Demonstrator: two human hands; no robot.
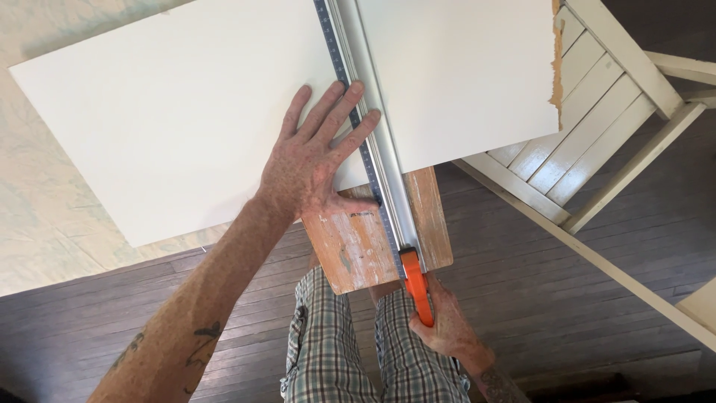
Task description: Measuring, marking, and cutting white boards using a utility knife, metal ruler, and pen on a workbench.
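The ruler (pixel 363 142) is pressed flat onto the white board (pixel 179 119) by the left grip (pixel 313 160), fingers spread. An orange knife (pixel 416 287) is clenched in the right grip (pixel 447 325), just below the ruler's end.

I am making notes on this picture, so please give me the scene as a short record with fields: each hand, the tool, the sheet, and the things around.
left hand: left hand flat on the white sheet, fingers against the metal straightedge
right hand: right hand gripped on the orange-handled cutter
cutter position: at the near end of the straightedge
support: wooden board under the sheet
surroundings: white slatted chair, dark wood floor
clothing: plaid shorts
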